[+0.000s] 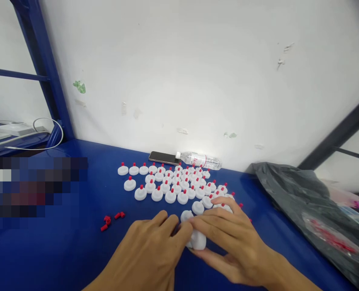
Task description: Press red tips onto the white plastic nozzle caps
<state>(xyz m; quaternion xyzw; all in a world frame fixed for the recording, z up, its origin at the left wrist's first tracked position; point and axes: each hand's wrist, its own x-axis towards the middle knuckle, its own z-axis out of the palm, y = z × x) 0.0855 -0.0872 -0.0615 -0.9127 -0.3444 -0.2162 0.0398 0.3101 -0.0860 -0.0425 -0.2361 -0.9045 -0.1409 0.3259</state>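
My right hand grips a white round cap, thumb below it and fingers over the top. Curled closed against the same cap is my left hand; its fingertips are hidden, so what they pinch cannot be seen. Just beyond my hands lie a white cap and another white cap, with no red tip visible on either. Behind them stand several white caps with red tips, grouped in loose rows. To the left, several loose red tips lie on the blue table.
A phone and a clear water bottle lie along the white wall. At the right is a dark grey plastic bag with a clear packet of red pieces on it. White cables sit at the far left.
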